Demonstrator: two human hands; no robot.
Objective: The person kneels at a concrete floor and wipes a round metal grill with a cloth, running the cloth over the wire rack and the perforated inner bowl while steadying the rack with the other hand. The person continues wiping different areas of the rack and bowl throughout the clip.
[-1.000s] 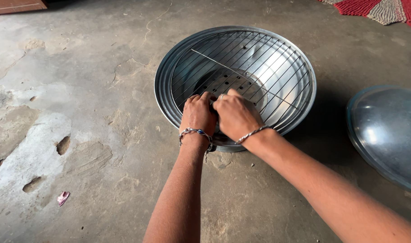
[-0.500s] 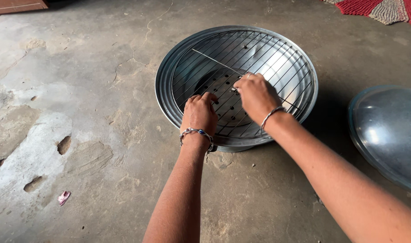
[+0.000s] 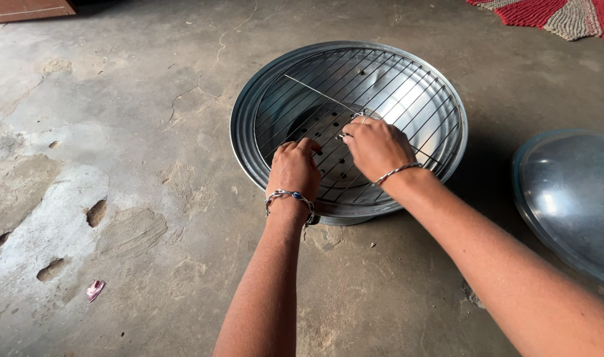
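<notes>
Right hand (image 3: 375, 147) shifted from the near rim toward grill centre; left hand (image 3: 294, 168) unchanged.
Both sets of fingers pinch the wire grate (image 3: 355, 86) inside the metal bowl (image 3: 246, 125); the grate's centre rod runs 10 to 4 o'clock, right hand nearer.

I see a cracked, pitted concrete floor (image 3: 137, 119). On it: a round metal basin (image 3: 246, 125) at centre, a domed metal lid (image 3: 569, 198) right, a small pink scrap (image 3: 94, 289) lower left, a woven mat (image 3: 553, 13) top right.
</notes>
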